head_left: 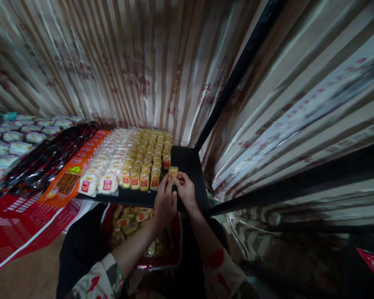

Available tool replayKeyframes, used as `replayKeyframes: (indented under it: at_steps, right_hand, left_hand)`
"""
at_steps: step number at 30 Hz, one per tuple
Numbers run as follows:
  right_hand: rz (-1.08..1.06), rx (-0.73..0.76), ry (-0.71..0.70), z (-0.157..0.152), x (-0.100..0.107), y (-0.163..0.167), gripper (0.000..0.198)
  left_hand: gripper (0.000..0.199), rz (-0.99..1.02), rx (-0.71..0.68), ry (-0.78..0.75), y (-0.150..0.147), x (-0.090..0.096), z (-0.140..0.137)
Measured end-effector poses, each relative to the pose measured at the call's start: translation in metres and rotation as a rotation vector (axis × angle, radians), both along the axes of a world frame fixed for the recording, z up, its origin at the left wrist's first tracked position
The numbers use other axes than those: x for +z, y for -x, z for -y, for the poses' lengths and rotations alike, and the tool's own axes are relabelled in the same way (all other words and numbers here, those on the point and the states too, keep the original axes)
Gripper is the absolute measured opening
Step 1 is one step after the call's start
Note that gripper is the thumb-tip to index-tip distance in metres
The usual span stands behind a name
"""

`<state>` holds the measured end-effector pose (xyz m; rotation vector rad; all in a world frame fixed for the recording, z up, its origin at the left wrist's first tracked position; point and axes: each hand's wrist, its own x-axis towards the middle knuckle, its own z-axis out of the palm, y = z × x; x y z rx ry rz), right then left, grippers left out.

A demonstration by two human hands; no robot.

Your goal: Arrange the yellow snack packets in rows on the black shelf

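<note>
Just above the black shelf, a small wrapped yellow snack cake (173, 170) is pinched between both hands. My left hand (165, 202) has its fingers closed at the packet's lower left. From the right, my right hand (186, 191) grips the same packet with thumb and bent fingers; parts of the fingertips are hidden. Directly left of the hands, rows of matching yellow wrapped cakes (144, 179) stand side by side with red labels facing me. Below my forearms, a red basket (180, 245) on my lap holds many loose yellow packets (129, 222).
Round white packaged cakes (108, 183) line up farther left, beside an orange snack bag (65, 185) and dark shiny packets (46, 160). A red plastic basket (25, 232) sits at lower left. The black shelf (190, 166) meets a dark frame post (237, 74) and striped curtains (137, 62).
</note>
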<state>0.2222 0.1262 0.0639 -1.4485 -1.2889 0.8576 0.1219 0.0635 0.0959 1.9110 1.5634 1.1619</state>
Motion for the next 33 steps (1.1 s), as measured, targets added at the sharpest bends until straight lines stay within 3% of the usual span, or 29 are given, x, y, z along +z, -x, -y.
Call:
replayKeyframes:
  at_steps: [3,9,15,25,33]
  right_hand:
    - [0.037,-0.020,-0.013,-0.018,-0.007,0.007,0.027]
    - [0.129,-0.026,-0.022,-0.036,-0.013,0.019,0.035]
    - [0.147,0.020,-0.016,-0.039,-0.019,0.023,0.050]
    - [0.214,0.055,-0.078,-0.039,-0.029,0.025,0.046]
    - [0.226,0.084,-0.135,-0.039,-0.026,0.023,0.046]
  left_hand:
    - [0.047,0.021,-0.037,0.097,-0.003,-0.008,0.002]
    - [0.049,0.111,0.018,0.198,-0.005,-0.022,-0.018]
    - [0.053,0.203,0.002,0.206,-0.004,-0.034,-0.028]
    - [0.054,0.329,-0.016,0.236,-0.003,-0.043,-0.035]
    - [0.053,0.257,0.002,0.216,-0.004,-0.043,-0.037]
